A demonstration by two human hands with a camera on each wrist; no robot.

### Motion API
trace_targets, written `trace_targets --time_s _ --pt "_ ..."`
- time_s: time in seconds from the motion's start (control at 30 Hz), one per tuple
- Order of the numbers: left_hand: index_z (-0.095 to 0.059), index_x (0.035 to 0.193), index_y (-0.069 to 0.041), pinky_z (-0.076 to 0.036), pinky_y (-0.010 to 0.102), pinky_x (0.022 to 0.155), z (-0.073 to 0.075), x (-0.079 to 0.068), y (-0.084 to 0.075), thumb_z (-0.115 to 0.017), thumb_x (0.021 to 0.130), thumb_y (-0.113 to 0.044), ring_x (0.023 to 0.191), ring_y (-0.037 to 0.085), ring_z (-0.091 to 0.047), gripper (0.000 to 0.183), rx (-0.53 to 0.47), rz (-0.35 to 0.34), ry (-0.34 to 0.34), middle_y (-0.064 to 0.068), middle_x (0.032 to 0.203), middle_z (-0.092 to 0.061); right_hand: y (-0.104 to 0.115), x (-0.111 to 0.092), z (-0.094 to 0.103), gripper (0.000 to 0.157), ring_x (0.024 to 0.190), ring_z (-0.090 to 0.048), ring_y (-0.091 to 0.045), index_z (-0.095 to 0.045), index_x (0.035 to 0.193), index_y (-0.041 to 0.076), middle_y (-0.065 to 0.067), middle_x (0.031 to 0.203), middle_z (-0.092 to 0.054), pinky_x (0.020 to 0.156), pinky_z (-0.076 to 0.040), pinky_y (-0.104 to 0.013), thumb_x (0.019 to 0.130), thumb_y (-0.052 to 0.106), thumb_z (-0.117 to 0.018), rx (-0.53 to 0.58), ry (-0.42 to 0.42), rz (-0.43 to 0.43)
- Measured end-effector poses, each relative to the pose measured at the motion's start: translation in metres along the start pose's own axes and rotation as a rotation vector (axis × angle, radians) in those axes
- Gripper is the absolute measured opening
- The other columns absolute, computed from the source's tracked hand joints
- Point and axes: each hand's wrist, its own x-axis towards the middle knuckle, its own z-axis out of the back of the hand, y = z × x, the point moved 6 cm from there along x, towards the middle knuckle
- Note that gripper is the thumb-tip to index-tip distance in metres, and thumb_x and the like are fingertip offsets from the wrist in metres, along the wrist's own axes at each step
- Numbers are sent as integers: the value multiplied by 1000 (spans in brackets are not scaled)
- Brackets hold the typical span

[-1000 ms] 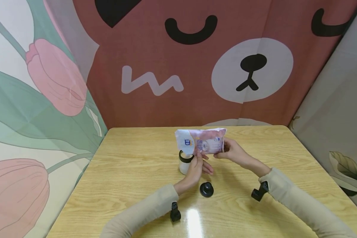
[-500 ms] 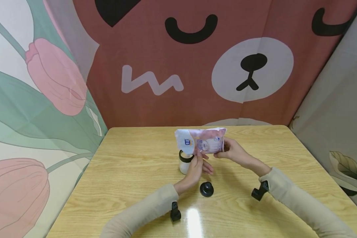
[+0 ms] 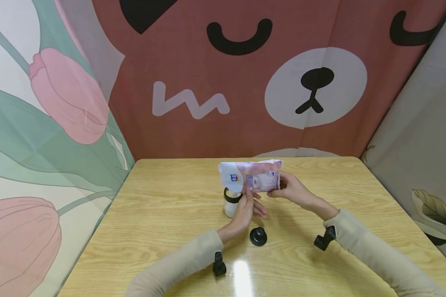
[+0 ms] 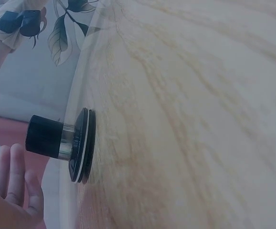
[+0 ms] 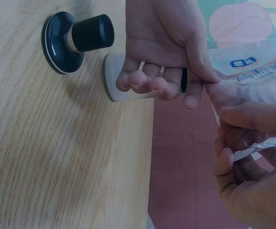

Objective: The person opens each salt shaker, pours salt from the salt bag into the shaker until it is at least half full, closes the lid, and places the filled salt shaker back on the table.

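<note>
Bag [image 3: 250, 177], pink and white, is held above the surface [image 3: 163, 214] in both hands, its long axis running left to right and almost level in the head view. The white end points to the person's left, the pinker end to the right, and a printed face is turned toward the person. The left hand [image 3: 243, 212] pinches the lower edge near the middle between thumb and forefinger, its other fingers spread and only loosely bent. The right hand [image 3: 292, 190] has its thumb and fingers curled round the right end — a firm hold, by the look of it. Under the white end stands an upright jar [image 3: 229, 208] with a dark rim, partly hidden by bag and hand — whether bag and rim touch, I cannot tell. A black lid [image 3: 258, 236] rests nearer the person, knob up, apart from the jar.
</note>
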Motion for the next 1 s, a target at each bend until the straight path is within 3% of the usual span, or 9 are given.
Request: trace_targets --time_s 0.27,0.53,0.77,1.0 --pt "-39 105 11 -44 59 64 2 3 10 -8 99 -26 66 50 -56 48 8 4 -9 36 77 -56 -4 1 0 34 75 -56 -27 -53 105 -3 -15 88 -60 60 -50 -30 74 -4 -67 0 14 26" --pt "-34 108 17 -42 61 65 0 0 3 -6 99 -22 69 54 -53 49 -9 5 20 40 79 -53 -24 4 1 36 74 -56 -24 -55 105 1 -12 88 -60 60 -50 -32 73 1 -70 8 -3 22" --pt "-41 103 3 -44 59 62 4 6 23 -10 98 -32 64 45 -59 47 2 -3 -20 31 74 -59 -29 5 3 35 72 -56 -23 -55 104 4 -11 87 -60 59 -50 -32 73 5 -71 4 -4 54" --pt "-40 105 5 -47 55 61 4 8 28 -8 97 -37 62 38 -61 54 49 -4 -31 26 73 -61 -29 5 3 34 72 -56 -22 -55 104 4 -11 86 -60 58 -50 -31 73 5 -71 14 -4 56"
